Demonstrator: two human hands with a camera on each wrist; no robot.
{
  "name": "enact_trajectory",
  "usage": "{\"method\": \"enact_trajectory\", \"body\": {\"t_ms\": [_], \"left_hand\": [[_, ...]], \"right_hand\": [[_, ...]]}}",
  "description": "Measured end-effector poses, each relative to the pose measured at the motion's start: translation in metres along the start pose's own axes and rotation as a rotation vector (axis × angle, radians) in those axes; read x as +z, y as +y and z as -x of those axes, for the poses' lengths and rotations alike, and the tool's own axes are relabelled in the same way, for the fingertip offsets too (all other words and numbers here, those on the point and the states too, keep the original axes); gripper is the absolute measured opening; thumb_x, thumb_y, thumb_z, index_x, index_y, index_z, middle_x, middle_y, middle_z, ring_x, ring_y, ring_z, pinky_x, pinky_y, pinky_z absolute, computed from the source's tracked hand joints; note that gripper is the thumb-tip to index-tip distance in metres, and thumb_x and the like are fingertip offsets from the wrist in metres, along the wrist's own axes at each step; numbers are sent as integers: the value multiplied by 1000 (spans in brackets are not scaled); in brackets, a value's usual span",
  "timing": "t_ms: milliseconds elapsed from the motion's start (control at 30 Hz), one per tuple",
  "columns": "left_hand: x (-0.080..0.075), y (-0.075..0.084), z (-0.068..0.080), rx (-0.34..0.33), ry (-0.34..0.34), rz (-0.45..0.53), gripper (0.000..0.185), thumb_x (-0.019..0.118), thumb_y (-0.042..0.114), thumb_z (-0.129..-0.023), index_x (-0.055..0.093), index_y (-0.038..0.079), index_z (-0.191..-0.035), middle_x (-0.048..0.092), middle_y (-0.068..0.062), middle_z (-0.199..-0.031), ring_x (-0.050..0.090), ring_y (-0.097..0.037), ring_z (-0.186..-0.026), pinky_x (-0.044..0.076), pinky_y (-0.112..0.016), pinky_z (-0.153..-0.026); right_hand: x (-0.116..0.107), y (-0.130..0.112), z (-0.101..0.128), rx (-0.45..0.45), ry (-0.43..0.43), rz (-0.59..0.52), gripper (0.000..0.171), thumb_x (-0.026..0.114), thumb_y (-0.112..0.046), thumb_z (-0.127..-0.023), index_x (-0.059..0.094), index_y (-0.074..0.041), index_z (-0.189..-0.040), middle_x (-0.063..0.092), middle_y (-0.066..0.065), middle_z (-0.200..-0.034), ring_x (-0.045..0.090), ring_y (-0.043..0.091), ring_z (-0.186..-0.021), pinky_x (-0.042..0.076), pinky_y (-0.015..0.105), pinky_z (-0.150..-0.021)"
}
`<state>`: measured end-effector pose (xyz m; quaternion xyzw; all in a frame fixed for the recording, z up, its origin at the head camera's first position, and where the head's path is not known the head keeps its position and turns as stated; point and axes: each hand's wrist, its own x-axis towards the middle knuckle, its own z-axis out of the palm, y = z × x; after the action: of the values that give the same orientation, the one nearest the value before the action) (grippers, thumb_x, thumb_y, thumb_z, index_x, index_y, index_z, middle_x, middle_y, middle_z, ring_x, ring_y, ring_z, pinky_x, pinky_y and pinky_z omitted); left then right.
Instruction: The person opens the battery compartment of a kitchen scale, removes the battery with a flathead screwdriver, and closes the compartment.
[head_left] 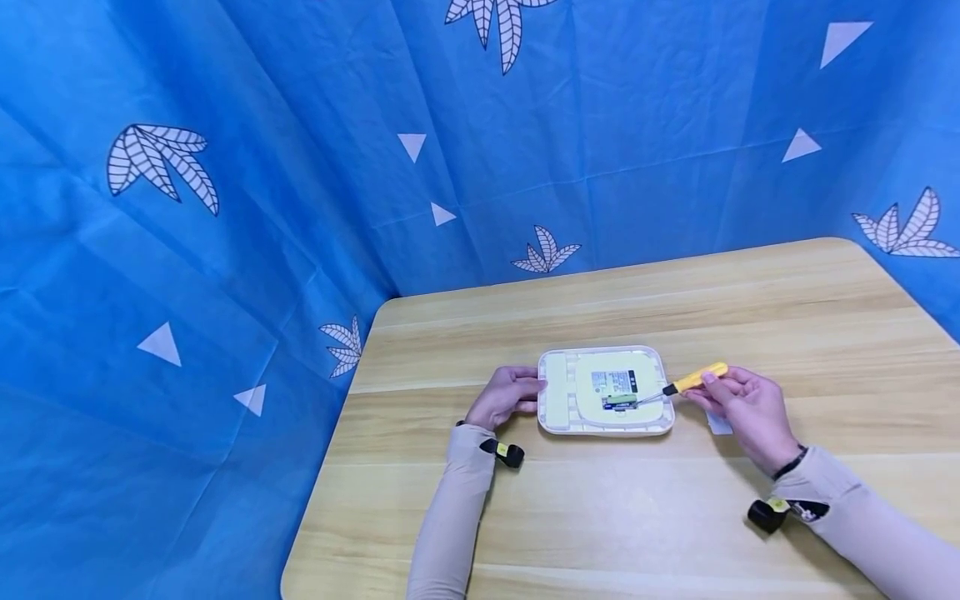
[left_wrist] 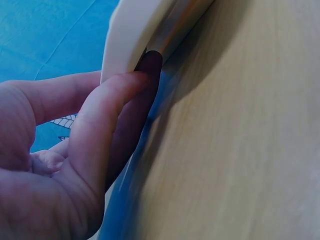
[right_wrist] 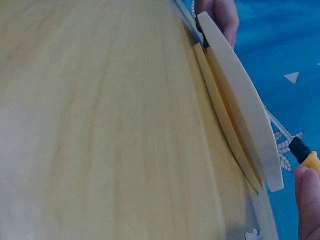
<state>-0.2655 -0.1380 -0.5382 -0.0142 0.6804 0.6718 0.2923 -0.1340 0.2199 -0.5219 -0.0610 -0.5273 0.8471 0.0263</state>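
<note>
A cream square device point(head_left: 558, 392) lies on the wooden table point(head_left: 600, 517), with a label point(head_left: 615, 382) on its upturned face. My left hand point(head_left: 508, 397) grips its left edge. In the left wrist view a finger point(left_wrist: 107, 115) presses against the device's rim point(left_wrist: 135, 30). My right hand point(head_left: 738, 404) pinches a yellow-handled screwdriver point(head_left: 693, 379), whose metal tip rests on the device by the label. The right wrist view shows the device point(right_wrist: 240, 95) edge-on, the screwdriver point(right_wrist: 305, 155) at the lower right, and my left hand's fingers point(right_wrist: 220, 15) at its far end.
A small white piece point(head_left: 718, 425) lies on the table under my right hand. A blue patterned cloth point(head_left: 225, 208) walls the table at the back and on both sides. The table's rounded front-left edge point(head_left: 300, 550) is near my left forearm.
</note>
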Motion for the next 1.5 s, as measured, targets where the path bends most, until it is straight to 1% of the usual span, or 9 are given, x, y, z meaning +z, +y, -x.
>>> {"method": "enact_trajectory", "body": {"t_ms": [167,333,433,567,733,833,1000,1233,1500], "left_hand": [[-1,1,-1,-5,-2,3,47,68,-1,-95,54,-12,-138,72,-9,-100,73,-12,-78,65,-19,-64],[-1,1,0,0,-5,3,44,67,-2,-95,55,-13,-136,73,-10,-101,73,-12,-78,65,-19,-65],[-1,0,-1,-1,-6,9,43,66,-2,-96,56,-12,-136,73,-10,-101,74,-13,-78,65,-19,-66],[0,-1,-1,-1,-8,5,43,66,-2,-96,56,-12,-137,72,-10,-101,74,-12,-78,65,-18,-65],[0,2,0,-2,-6,0,45,66,-1,-96,55,-12,-138,72,-10,-101,73,-11,-75,64,-17,-63],[0,2,-1,-2,-1,-3,45,67,0,-96,55,-12,-138,72,-11,-102,73,-12,-75,64,-17,-63],[-1,0,-1,-7,2,-12,44,68,0,-96,56,-11,-137,72,-10,-102,73,-11,-78,64,-18,-64],[-3,4,3,3,31,-11,44,67,0,-96,56,-11,-138,73,-11,-101,72,-10,-75,63,-16,-62],[-4,4,3,-6,13,2,44,67,-2,-96,56,-12,-137,72,-9,-101,72,-10,-76,64,-16,-63]], "right_hand": [[8,-3,4,-111,-26,95,8,64,3,-99,65,3,-106,81,7,-91,80,16,-83,64,25,-81],[28,-10,12,-484,-85,647,17,64,13,-94,63,12,-111,79,16,-97,75,-4,-85,64,17,-75],[40,-14,16,-666,-90,869,24,69,19,-87,66,9,-108,76,24,-95,68,-14,-88,60,7,-74],[53,-18,21,-792,-124,1019,34,75,22,-77,67,5,-106,77,16,-92,73,-1,-87,57,2,-75],[64,-20,22,-851,-173,1120,32,76,19,-79,65,3,-105,75,10,-90,76,23,-81,57,3,-76],[62,-18,19,-775,-142,1072,25,74,14,-84,66,4,-106,76,15,-92,75,11,-83,58,5,-73],[44,-16,13,-491,-63,826,16,65,6,-96,63,10,-112,77,21,-97,73,-4,-84,62,11,-72],[25,-8,1,-269,-67,323,14,62,7,-99,59,15,-110,81,-1,-90,79,11,-80,64,27,-76],[12,0,4,-77,-17,113,10,63,-2,-101,61,2,-110,81,4,-91,80,14,-83,63,24,-81]]}}
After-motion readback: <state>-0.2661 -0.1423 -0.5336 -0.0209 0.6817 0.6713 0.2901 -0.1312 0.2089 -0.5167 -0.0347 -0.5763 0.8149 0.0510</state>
